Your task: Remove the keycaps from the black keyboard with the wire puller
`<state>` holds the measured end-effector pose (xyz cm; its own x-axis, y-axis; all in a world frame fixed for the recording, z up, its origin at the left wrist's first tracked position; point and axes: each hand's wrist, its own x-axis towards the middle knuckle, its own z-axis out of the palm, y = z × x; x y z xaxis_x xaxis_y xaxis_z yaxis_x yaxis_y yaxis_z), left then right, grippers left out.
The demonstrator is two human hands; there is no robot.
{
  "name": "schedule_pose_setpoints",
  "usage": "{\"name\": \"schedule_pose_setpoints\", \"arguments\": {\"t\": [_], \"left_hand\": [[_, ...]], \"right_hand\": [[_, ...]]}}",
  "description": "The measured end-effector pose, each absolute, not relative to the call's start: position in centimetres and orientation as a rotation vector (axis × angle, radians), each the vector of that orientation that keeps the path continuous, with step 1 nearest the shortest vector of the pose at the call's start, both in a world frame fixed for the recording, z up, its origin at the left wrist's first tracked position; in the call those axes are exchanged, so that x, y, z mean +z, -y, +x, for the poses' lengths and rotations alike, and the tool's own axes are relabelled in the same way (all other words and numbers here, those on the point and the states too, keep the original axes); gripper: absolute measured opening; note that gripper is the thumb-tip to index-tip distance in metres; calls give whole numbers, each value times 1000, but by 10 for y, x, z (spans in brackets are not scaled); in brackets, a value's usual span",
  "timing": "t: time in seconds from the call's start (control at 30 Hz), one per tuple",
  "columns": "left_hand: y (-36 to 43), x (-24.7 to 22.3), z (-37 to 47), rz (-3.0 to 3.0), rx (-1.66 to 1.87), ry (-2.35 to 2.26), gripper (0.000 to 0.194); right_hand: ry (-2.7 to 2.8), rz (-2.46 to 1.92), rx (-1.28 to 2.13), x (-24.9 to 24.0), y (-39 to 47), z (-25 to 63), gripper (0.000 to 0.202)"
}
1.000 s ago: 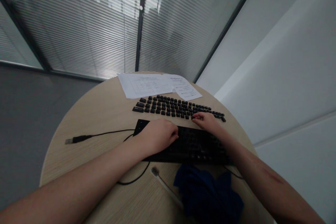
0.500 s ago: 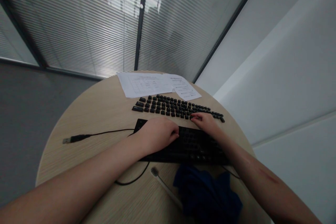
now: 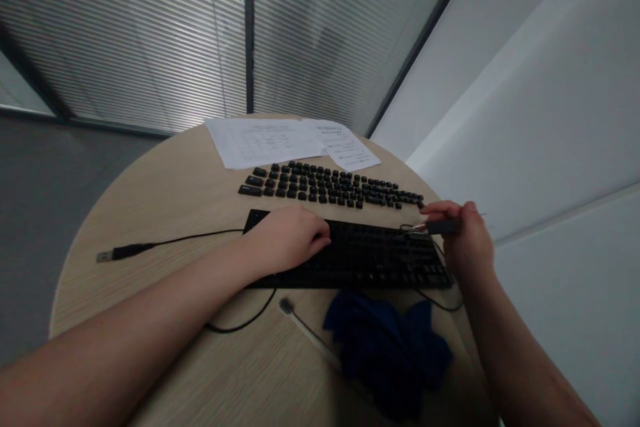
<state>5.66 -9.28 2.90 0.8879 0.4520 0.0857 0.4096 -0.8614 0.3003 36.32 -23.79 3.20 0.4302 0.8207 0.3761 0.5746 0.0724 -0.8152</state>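
Loose keys (image 3: 250,191) lay in rows, probably for order.
Left hand (image 3: 287,237), half-curled, likely steadied keyboard (image 3: 360,253), grip unclear; right hand (image 3: 470,240) pinched wire tool (image 3: 441,227).

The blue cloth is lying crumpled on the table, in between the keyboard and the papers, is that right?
Not quite, its place is wrong. The head view shows the blue cloth crumpled on the table, but on the near side of the keyboard; loose keycaps lie between the keyboard and the papers.
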Motion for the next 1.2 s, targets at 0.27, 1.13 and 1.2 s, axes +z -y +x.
{"name": "schedule_pose_setpoints", "arguments": {"t": [0.27, 1.13, 1.2], "left_hand": [[99, 18, 60, 2736, 409, -313, 18], [111, 4, 65, 2771, 222, -144, 34], [112, 5, 66, 2778, 212, -154, 34]], "right_hand": [[1010, -1273, 904, 22, 265, 349, 38], [1310, -1608, 826, 3, 256, 331, 44], [1314, -1601, 818, 2, 254, 328, 43]]}}
